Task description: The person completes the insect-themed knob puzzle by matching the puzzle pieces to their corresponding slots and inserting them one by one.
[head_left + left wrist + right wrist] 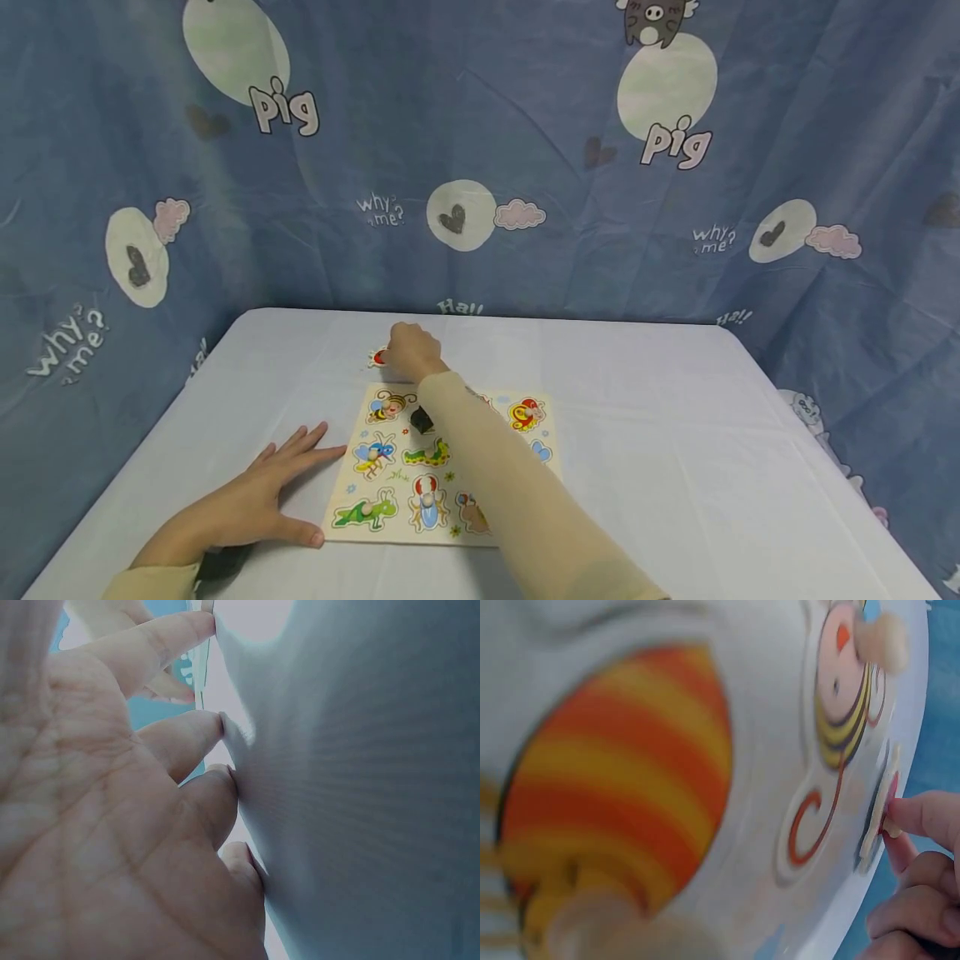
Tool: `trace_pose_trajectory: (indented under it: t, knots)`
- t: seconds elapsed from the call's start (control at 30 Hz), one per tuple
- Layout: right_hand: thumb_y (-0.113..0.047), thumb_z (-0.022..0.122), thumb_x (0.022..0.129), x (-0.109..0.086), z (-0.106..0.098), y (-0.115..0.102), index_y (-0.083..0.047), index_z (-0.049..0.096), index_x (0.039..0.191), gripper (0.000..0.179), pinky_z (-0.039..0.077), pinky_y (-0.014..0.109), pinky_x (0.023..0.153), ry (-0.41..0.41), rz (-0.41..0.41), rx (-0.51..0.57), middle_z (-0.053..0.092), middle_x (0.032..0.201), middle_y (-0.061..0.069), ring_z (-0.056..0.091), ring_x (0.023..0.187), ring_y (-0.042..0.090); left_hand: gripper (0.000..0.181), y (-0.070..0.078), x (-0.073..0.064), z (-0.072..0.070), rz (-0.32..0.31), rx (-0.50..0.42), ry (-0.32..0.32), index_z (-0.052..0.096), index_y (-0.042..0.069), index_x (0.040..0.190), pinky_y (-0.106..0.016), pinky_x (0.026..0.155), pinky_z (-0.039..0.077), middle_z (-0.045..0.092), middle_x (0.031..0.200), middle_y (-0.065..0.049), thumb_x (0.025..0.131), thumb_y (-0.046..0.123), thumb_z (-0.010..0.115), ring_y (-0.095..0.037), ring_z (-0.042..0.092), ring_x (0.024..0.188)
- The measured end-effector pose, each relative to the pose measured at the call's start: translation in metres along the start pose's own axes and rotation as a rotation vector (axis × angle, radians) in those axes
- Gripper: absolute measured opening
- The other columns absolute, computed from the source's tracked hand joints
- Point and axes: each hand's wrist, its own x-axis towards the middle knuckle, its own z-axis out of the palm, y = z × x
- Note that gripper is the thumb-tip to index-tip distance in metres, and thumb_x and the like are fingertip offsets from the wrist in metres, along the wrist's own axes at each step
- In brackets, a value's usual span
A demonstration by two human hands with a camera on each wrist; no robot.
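Note:
A wooden knob puzzle board (341, 492) with insect pieces lies on the white table. Just past its far edge, my right hand (412, 352) pinches a red insect puzzle piece (378, 358), mostly covered by the fingers. In the right wrist view, thumb and index finger grip the small knob of that piece (881, 806), which is tilted. My left hand (262, 492) spreads its fingers on the table at the board's left side, thumb at the near left corner. The left wrist view shows its palm (127, 802) and fingertips against the tabletop.
A bee piece (387, 407), a caterpillar piece (427, 453) and a grasshopper piece (366, 510) sit in the board. My right forearm (517, 492) crosses over the board and hides part of it. A blue printed curtain (555, 267) hangs behind the table (675, 433).

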Motion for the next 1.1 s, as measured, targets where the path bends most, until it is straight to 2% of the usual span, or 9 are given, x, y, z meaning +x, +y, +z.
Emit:
trace_pose_trajectory:
  t: [0.33, 0.6, 0.8, 1.0, 1.1]
  knots:
    - [-0.035, 0.076, 0.101, -0.004, -0.003, 0.008, -0.017, 0.081, 0.108, 0.020, 0.061, 0.035, 0.076, 0.001, 0.047, 0.027, 0.081, 0.104, -0.003, 0.069, 0.081, 0.013, 0.107, -0.002, 0.000, 0.000, 0.002, -0.003, 0.009, 0.056, 0.025, 0.157, -0.089, 0.118, 0.002, 0.021, 0.177, -0.029, 0.063, 0.052, 0.099, -0.064, 0.007, 0.160]
    - [-0.037, 0.076, 0.101, -0.003, -0.001, 0.007, -0.015, 0.076, 0.099, 0.021, 0.056, 0.033, 0.065, 0.023, 0.096, 0.004, 0.078, 0.097, 0.000, 0.062, 0.072, 0.013, 0.107, -0.001, 0.000, 0.000, 0.000, 0.009, 0.010, 0.055, 0.026, 0.157, -0.088, 0.118, 0.003, 0.022, 0.177, -0.028, 0.063, 0.052, 0.099, -0.063, 0.008, 0.161]
    - [-0.035, 0.075, 0.102, -0.003, -0.001, 0.009, -0.014, 0.075, 0.097, 0.021, 0.051, 0.032, 0.061, 0.026, 0.074, 0.020, 0.076, 0.093, 0.001, 0.058, 0.069, 0.013, 0.106, -0.001, 0.000, 0.001, 0.005, 0.007, 0.014, 0.056, 0.026, 0.157, -0.088, 0.119, 0.003, 0.022, 0.177, -0.027, 0.063, 0.053, 0.099, -0.063, 0.009, 0.161]
    - [-0.039, 0.074, 0.103, 0.001, -0.008, 0.018, -0.016, 0.073, 0.088, 0.027, 0.045, 0.028, 0.056, 0.014, 0.024, 0.078, 0.070, 0.081, -0.004, 0.054, 0.063, 0.010, 0.107, -0.001, 0.000, 0.000, -0.006, 0.013, 0.009, 0.056, 0.025, 0.157, -0.087, 0.120, 0.003, 0.022, 0.177, -0.027, 0.063, 0.053, 0.099, -0.062, 0.008, 0.161]
    - [-0.038, 0.076, 0.102, -0.001, -0.016, 0.021, -0.016, 0.074, 0.090, 0.025, 0.046, 0.027, 0.059, 0.026, 0.001, 0.105, 0.072, 0.085, -0.004, 0.055, 0.066, 0.010, 0.108, 0.000, 0.000, 0.000, -0.015, 0.012, 0.005, 0.055, 0.025, 0.157, -0.087, 0.120, 0.002, 0.022, 0.177, -0.027, 0.063, 0.053, 0.099, -0.062, 0.008, 0.161]
